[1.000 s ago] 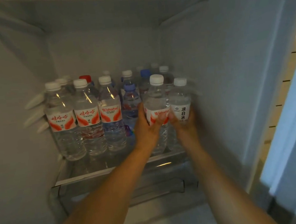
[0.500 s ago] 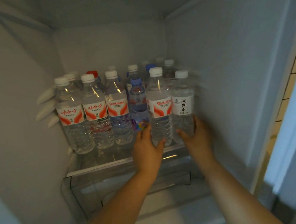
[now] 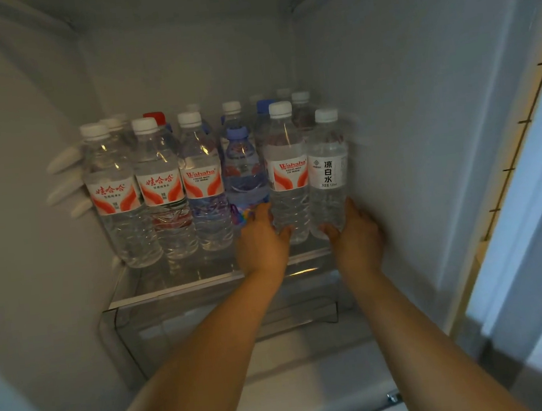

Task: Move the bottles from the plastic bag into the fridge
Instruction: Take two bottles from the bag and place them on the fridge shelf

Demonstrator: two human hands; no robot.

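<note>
Most of the job looks done: the glass shelf (image 3: 185, 289) of the fridge (image 3: 385, 93) carries several rows of upright water bottles, and the plastic bag is out of view, so how many remain outside cannot be told. The front row runs from three red-labelled bottles at the left to a small blue-tinted bottle (image 3: 243, 174), then the two bottles in hand at the right end. The left hand (image 3: 261, 239) grasps the base of the Wahaha bottle (image 3: 286, 173), thumb curled across its front and fingers round its left side. The right hand (image 3: 354, 233) grasps the base of the white-labelled bottle (image 3: 327, 169), fingers hidden on its far side next to the fridge wall. Both bottles stand upright, touching each other, apparently resting on the shelf near its front edge. What seems left for this pair is letting go and pulling the arms back.
</note>
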